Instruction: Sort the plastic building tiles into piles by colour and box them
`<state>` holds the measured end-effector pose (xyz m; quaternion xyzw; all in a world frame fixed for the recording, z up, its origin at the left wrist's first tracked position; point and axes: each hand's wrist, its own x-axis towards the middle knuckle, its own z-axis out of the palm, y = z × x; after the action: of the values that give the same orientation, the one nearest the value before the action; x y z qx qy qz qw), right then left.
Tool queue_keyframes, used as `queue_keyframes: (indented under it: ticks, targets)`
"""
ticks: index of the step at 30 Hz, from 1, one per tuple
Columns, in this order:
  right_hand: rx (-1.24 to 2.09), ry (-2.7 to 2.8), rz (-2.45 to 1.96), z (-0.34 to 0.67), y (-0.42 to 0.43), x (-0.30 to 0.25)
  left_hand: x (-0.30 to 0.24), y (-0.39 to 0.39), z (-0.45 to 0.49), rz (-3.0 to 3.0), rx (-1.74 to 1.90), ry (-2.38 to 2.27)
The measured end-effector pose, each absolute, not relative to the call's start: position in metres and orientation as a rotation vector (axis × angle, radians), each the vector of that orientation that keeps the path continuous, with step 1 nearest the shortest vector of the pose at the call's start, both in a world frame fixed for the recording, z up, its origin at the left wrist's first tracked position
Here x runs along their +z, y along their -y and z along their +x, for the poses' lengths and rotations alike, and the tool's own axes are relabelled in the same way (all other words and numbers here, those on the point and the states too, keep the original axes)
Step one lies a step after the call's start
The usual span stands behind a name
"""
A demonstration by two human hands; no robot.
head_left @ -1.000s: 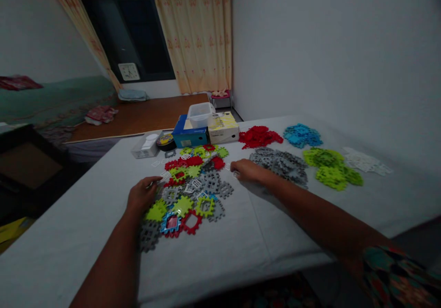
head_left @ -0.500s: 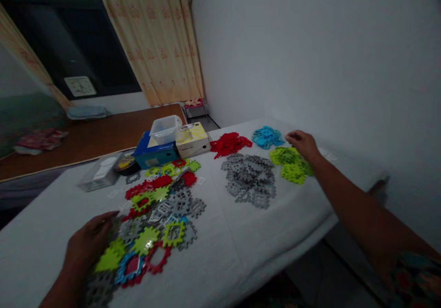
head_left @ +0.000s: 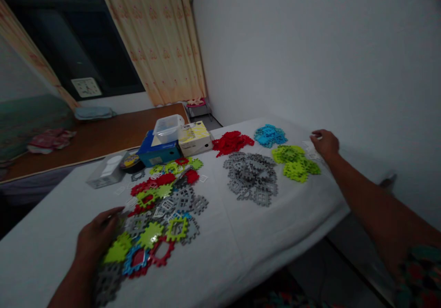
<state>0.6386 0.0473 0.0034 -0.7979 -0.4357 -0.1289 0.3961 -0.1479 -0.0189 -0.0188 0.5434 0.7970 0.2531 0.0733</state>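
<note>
My left hand [head_left: 98, 234] is at the left edge of a mixed heap of toothed plastic building tiles, its index finger stretched out and the other fingers partly hidden. Close by it lie a lime green tile [head_left: 119, 249], a grey tile [head_left: 108, 282] and a blue tile frame [head_left: 129, 261]. Across the table, my right hand [head_left: 326, 146] is closed in a pinch, with a bit of a small white piece showing at the fingertips. Beneath it are some flat white pieces [head_left: 309, 147], just past the lime green tile pile [head_left: 296, 165].
Separate piles of grey tiles [head_left: 251, 175], red tiles [head_left: 231, 142] and blue tiles [head_left: 269, 135] lie on the white tablecloth [head_left: 220, 239]. Farther back stand a blue box [head_left: 160, 155] with a clear tub [head_left: 168, 128], a yellow-white box [head_left: 195, 138], a tape roll [head_left: 132, 163] and a clear container [head_left: 105, 172].
My right hand has moved right, from above the lime green pile to the white pieces beyond it. My left hand stays beside the mixed heap. The view has shifted slightly.
</note>
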Motion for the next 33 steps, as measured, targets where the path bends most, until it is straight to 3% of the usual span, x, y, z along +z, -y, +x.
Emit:
queue_keyframes:
  ticks: [7, 12, 17, 22, 29, 33]
  targets:
    - [0.138, 2.159, -1.171, 0.378, -0.038, 0.035, -0.008, 0.025, -0.132, 1.678, 0.777, -2.359]
    - [0.136, 2.664, -1.11, 0.259, -0.031, 0.0, -0.019, 0.025, -0.141, 1.648, 0.85, -2.279]
    - [-0.091, 2.741, -1.466, 0.23, -0.057, -0.01, -0.024, 0.019, -0.145, 1.789, 0.87, -2.273]
    - [-0.147, 2.77, -1.487, 0.228, -0.056, -0.008, -0.026, 0.015, -0.146, 1.9, 0.831, -2.275]
    - [-0.11, 2.792, -1.458, 0.233, -0.04, -0.001, -0.024, 0.022, -0.145, 1.735, 0.832, -2.289]
    - [0.077, 2.732, -1.297, 0.254, -0.016, 0.004, -0.019, 0.026, -0.144, 1.607, 0.826, -2.269]
